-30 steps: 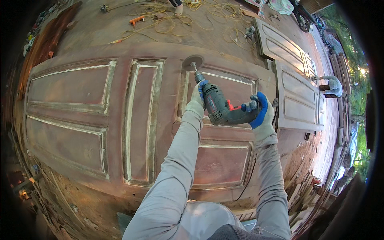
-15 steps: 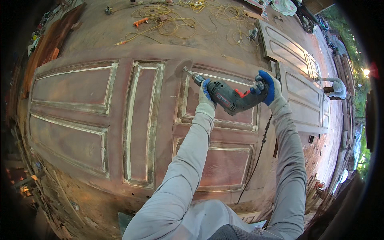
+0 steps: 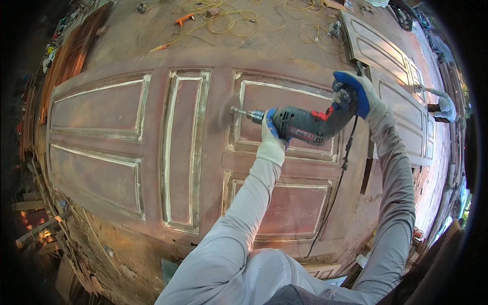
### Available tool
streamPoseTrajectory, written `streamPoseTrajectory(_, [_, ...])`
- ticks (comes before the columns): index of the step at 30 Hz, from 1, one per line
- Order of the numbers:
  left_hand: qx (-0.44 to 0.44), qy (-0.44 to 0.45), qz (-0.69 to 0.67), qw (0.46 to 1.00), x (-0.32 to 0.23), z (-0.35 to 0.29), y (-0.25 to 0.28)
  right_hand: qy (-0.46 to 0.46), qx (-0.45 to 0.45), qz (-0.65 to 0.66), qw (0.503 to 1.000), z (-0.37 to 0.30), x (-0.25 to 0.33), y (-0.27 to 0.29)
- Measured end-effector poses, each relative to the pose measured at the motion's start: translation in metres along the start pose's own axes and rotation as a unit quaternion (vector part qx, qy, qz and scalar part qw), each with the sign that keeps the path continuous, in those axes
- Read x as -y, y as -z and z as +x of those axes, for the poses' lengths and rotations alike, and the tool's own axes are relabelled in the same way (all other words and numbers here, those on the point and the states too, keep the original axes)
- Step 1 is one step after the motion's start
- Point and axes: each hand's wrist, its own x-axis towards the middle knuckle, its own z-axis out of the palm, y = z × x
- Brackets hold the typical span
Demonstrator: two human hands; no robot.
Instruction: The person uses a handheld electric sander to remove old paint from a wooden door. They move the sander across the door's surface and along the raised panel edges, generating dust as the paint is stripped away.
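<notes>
A dark grey corded power drill (image 3: 303,125) with red trim lies in both my gloved hands over a large reddish-brown panelled door (image 3: 153,157). My left hand (image 3: 275,131) is wrapped round the front of the drill behind its chuck. Round the rear handle my right hand (image 3: 360,94), in a blue and white glove, is closed. A metal shaft (image 3: 243,112) points left from the chuck. At its tip a round attachment (image 3: 230,110) is smeared by motion over the upright beside the upper right panel. Whether it touches the wood I cannot tell. The black cord (image 3: 346,155) hangs from the handle.
Coiled yellow cables (image 3: 231,20) and an orange tool (image 3: 184,19) lie on the ground beyond the door. More panelled doors (image 3: 399,109) lie to the right, with another person (image 3: 443,108) bent beside them. Wooden boards (image 3: 71,63) lie at the far left.
The drill's tip has moved toward me along the upright, and the drill now lies more level. Both hands keep their hold. The whole view has shifted slightly.
</notes>
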Motion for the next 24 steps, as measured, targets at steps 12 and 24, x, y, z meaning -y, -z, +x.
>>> streamPoseTrajectory(12, [0.007,-0.033,0.026,0.999,-0.009,0.048,-0.034,0.048,0.002,-0.025,0.999,0.031,0.013,0.025])
streamPoseTrajectory(24, [-0.029,-0.045,-0.050,0.997,0.021,-0.031,0.010,-0.031,0.022,-0.070,0.997,0.000,-0.004,0.005])
